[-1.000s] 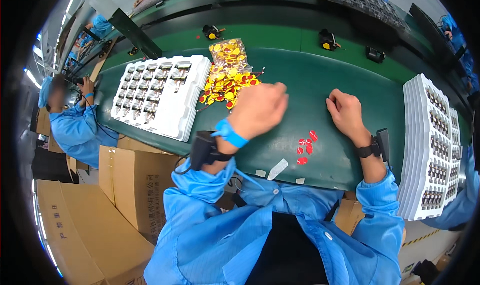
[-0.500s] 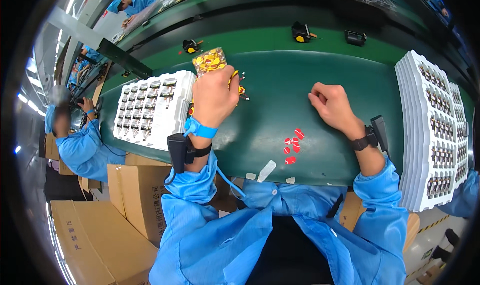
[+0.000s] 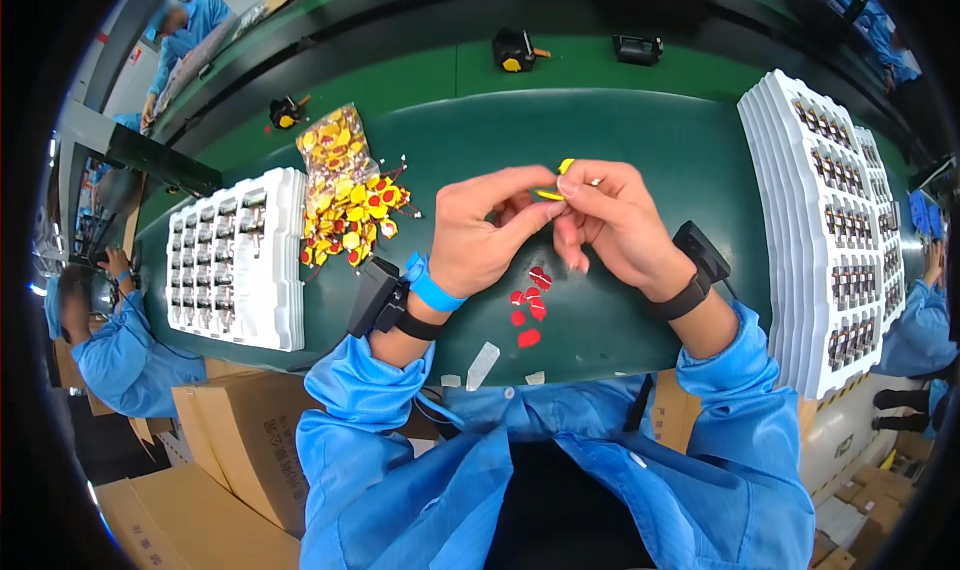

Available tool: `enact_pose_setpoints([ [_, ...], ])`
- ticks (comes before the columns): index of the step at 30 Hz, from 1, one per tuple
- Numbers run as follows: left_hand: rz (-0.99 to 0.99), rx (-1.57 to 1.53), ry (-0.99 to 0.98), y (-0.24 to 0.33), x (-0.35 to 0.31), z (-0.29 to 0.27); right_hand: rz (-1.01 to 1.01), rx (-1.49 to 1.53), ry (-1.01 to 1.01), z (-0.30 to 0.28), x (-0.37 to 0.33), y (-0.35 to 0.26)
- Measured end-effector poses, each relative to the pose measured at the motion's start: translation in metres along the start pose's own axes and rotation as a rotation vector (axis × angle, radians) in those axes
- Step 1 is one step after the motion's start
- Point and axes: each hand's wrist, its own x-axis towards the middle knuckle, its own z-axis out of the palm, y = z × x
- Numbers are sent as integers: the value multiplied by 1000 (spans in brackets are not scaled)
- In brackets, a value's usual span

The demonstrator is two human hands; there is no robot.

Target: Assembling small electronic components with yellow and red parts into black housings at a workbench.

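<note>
My left hand (image 3: 475,232) and my right hand (image 3: 628,225) meet over the middle of the green work surface (image 3: 680,140), with fingertips close together. My left thumb and fingers pinch a small yellow disc (image 3: 549,195). Against it press the right thumb and forefinger, and a second bit of yellow shows at the right fingertips. Left of my hands lies a loose pile of yellow discs (image 3: 350,220), some with red faces and thin wires. A clear bag (image 3: 337,145) of similar discs rests behind that pile. Several red stickers (image 3: 538,278) lie below my hands.
A white tray of small metal parts (image 3: 215,260) sits at the left, and a stack of such trays (image 3: 840,220) at the right. Black devices (image 3: 513,52) line the green strip beyond. Cardboard boxes (image 3: 245,440) stand lower left; a co-worker (image 3: 125,340) sits at the left.
My left hand has come from the pile of discs to the middle, now pinching a yellow disc. My right hand has moved in to meet it. The whole view has shifted.
</note>
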Motion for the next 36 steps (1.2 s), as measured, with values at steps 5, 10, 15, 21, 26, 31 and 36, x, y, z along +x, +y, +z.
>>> enact_pose_setpoints([
  [5,-194,-124,-44,-1,-1,-1,-109,-128,154,-3,2,-1],
  [10,-397,-346,-91,7,0,-2,-90,-127,175,1,2,1],
  [15,-370,-399,-105,5,-3,2,-13,-41,91,-1,1,-1],
  [21,-316,-359,-106,4,-4,5,12,-6,72,-1,1,3],
  [26,-382,-407,-123,3,-6,2,5,-25,109,1,-1,4],
  [31,-336,-333,-88,1,-6,5,59,30,150,1,0,6],
  [36,-62,80,39,-3,-8,7,93,138,95,-1,2,4],
])
